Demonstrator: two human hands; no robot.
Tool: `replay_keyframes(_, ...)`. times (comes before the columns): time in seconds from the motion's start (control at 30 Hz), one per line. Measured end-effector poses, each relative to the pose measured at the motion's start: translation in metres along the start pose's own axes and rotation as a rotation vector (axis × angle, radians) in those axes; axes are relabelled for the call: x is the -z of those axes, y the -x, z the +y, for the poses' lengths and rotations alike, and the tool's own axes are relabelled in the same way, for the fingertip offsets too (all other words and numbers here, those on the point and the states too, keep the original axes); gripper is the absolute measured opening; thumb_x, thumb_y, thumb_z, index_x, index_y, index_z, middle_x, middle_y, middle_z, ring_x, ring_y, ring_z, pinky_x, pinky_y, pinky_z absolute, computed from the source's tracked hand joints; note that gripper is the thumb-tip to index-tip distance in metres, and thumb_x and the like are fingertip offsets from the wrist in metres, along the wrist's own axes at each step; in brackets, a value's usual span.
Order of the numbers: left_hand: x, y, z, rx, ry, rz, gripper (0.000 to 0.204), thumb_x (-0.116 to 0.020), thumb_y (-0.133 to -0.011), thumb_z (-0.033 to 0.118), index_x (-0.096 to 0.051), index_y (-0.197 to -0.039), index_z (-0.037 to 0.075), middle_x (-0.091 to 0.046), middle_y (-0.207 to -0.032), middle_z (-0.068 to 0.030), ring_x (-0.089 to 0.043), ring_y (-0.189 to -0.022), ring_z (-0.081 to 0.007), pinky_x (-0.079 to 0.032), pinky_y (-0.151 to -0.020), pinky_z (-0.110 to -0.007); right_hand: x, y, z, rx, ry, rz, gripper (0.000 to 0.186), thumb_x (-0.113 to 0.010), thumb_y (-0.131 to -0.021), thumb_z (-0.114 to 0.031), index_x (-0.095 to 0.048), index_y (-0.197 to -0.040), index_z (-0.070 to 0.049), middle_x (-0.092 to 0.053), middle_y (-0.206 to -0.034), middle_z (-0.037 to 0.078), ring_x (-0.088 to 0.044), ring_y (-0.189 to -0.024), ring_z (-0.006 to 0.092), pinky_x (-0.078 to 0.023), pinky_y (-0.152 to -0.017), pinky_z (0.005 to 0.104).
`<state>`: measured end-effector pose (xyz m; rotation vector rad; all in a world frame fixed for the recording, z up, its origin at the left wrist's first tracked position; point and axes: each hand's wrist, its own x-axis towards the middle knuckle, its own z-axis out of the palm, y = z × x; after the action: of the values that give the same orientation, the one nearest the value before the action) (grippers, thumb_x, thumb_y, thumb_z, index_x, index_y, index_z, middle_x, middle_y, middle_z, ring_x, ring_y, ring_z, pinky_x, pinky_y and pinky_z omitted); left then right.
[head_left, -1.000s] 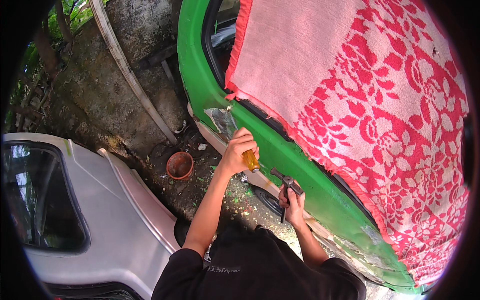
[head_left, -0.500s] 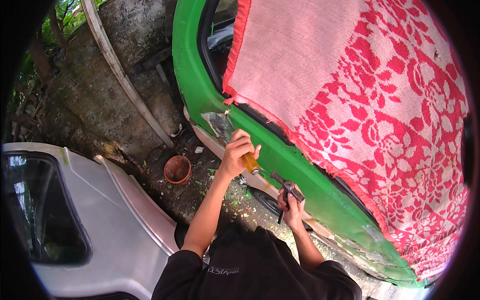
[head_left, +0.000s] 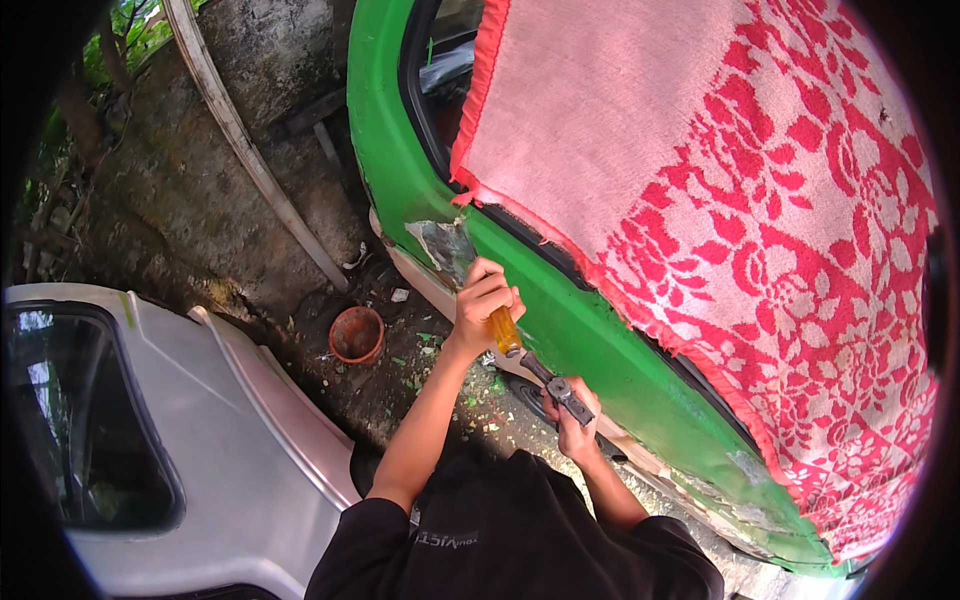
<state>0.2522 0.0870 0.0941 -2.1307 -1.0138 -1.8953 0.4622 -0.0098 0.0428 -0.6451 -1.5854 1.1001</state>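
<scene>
The amber-handled tool (head_left: 506, 332), wrapped in the curled left hand (head_left: 482, 303), sits at the green car's (head_left: 590, 350) side, its butt just beside the hammer (head_left: 560, 390) that the right hand (head_left: 574, 428) grips, whose off-centre blow could catch the left knuckles.

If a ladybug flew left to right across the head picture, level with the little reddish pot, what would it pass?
Silver car, reddish pot, left hand on a yellow tool handle, green car, pink-and-red cloth.
</scene>
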Motion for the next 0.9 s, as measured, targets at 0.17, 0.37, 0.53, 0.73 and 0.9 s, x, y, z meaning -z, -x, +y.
replay_keyframes(0.17, -0.008, 0.005, 0.000, 0.040, 0.000, 0.063, 0.030, -0.068, -0.071, -0.009, -0.042, -0.062, 0.004, -0.045, -0.063, -0.0054, -0.049, -0.077, -0.0269, -0.040, -0.064, -0.038, 0.000, -0.003, -0.010, 0.047, 0.055, -0.002, 0.028, -0.052, -0.096, -0.023, -0.057, -0.101, 0.005, -0.052, -0.064, 0.003, -0.043, -0.055, 0.0083, -0.033, -0.051, 0.0252)
replay_keyframes(0.37, -0.007, 0.002, 0.004, 0.064, 0.009, 0.121, 0.031, -0.067, -0.071, -0.011, -0.040, -0.062, 0.004, -0.045, -0.063, -0.0060, -0.048, -0.076, -0.0274, -0.039, -0.062, -0.037, -0.004, -0.013, -0.034, 0.127, 0.107, 0.023, 0.030, -0.053, -0.095, -0.025, -0.058, -0.100, 0.004, -0.052, -0.061, 0.002, -0.045, -0.053, 0.0079, -0.035, -0.050, 0.0251)
replay_keyframes(0.53, -0.008, -0.005, 0.007, 0.087, -0.015, 0.119, 0.031, -0.068, -0.067, -0.010, -0.040, -0.063, 0.003, -0.044, -0.063, -0.0073, -0.048, -0.076, -0.0276, -0.040, -0.062, -0.038, -0.005, -0.007, -0.029, 0.093, 0.114, 0.051, 0.029, -0.054, -0.093, -0.024, -0.058, -0.100, 0.004, -0.053, -0.061, 0.002, -0.045, -0.052, 0.0078, -0.035, -0.050, 0.0253)
replay_keyframes(0.73, -0.011, -0.011, 0.006, 0.082, -0.016, 0.074, 0.031, -0.071, -0.064, -0.006, -0.040, -0.064, 0.002, -0.047, -0.064, -0.0084, -0.049, -0.076, -0.0281, -0.040, -0.063, -0.039, -0.002, -0.013, -0.033, 0.169, 0.152, 0.036, 0.031, -0.053, -0.096, -0.025, -0.058, -0.101, 0.005, -0.053, -0.061, 0.003, -0.047, -0.052, 0.0086, -0.037, -0.050, 0.0253)
replay_keyframes(0.9, -0.011, -0.023, 0.008, 0.106, 0.013, -0.009, 0.030, -0.071, -0.064, -0.004, -0.041, -0.063, 0.002, -0.048, -0.064, -0.0086, -0.048, -0.075, -0.0281, -0.039, -0.063, -0.039, -0.002, -0.014, -0.032, 0.391, 0.304, 0.224, 0.032, -0.053, -0.098, -0.026, -0.057, -0.101, 0.005, -0.054, -0.060, 0.005, -0.052, -0.052, 0.0114, -0.040, -0.049, 0.0257)
